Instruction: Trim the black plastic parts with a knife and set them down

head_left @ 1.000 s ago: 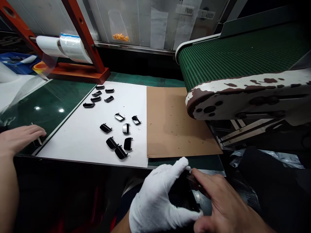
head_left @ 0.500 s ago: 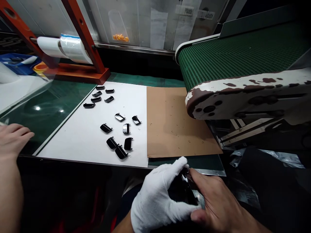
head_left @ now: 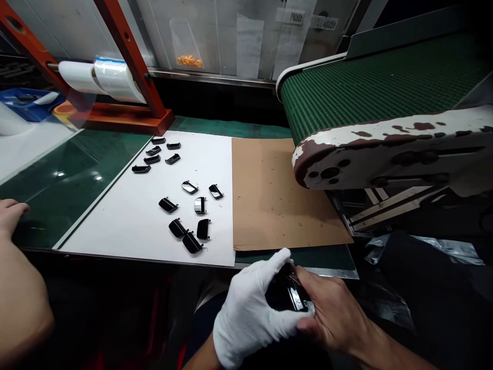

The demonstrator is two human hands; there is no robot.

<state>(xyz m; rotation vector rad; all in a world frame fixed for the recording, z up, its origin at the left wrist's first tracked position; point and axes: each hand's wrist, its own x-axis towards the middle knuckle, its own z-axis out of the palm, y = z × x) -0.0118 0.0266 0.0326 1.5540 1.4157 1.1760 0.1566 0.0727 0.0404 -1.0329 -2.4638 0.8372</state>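
My left hand [head_left: 250, 306], in a white glove, is closed round a glossy black plastic part [head_left: 283, 293] below the table's front edge. Its fingers lie along the far end, its thumb along the near end. My bare right hand [head_left: 331, 308] is closed against the part's right side, with the thumb by the gloved thumb. Thin shiny lines show near its index finger; what its curled fingers hold is hidden. Similar black parts with small prongs, such as this nearest one [head_left: 191, 242], lie on a white sheet [head_left: 123, 216] in two loose groups.
Brown cardboard [head_left: 265, 216] with small curled scraps lies right of the white sheet. A green conveyor belt [head_left: 365, 87] juts over its right corner. An orange stand [head_left: 154, 121] holds film rolls [head_left: 115, 79] at back left. Another person's arm [head_left: 19, 293] reaches in at left.
The black part has turned in my hands, so more of its shiny face shows. My hands have shifted slightly left. The other person's hand has drawn back left, and the clear film there has dropped.
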